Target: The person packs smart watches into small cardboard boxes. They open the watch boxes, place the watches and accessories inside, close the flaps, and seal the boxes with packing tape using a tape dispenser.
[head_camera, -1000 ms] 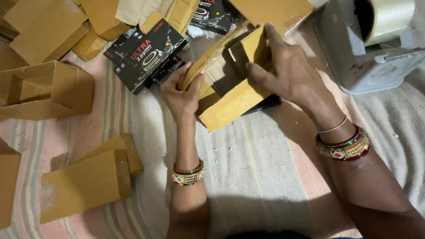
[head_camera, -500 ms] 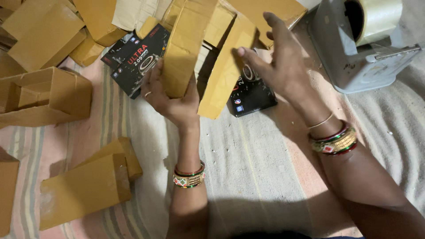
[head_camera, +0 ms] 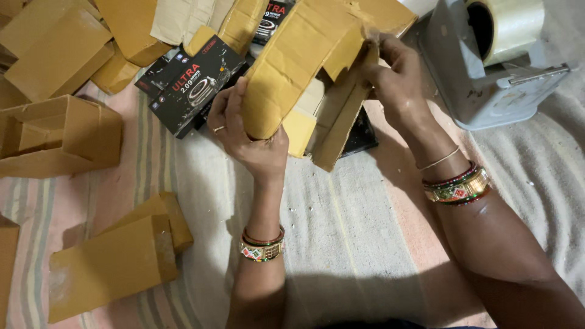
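I hold a brown cardboard box (head_camera: 298,67) up over the bedding with both hands. My left hand (head_camera: 247,137) grips its lower left corner from beneath. My right hand (head_camera: 396,82) pinches a flap at its upper right side. The box is partly unfolded, with flaps hanging toward me. A black product box (head_camera: 192,85) lies just left of my left hand, and another black box (head_camera: 359,137) is half hidden under the cardboard.
A grey tape dispenser (head_camera: 487,73) with a clear tape roll (head_camera: 509,27) stands at the upper right. An open cardboard box (head_camera: 58,137) lies at the left, a flat one (head_camera: 113,265) at the lower left, several more along the top. Striped cloth (head_camera: 201,183) lies beneath.
The cardboard box rose off the black box and opened out. My left hand moved up under its corner and my right hand shifted to the flap.
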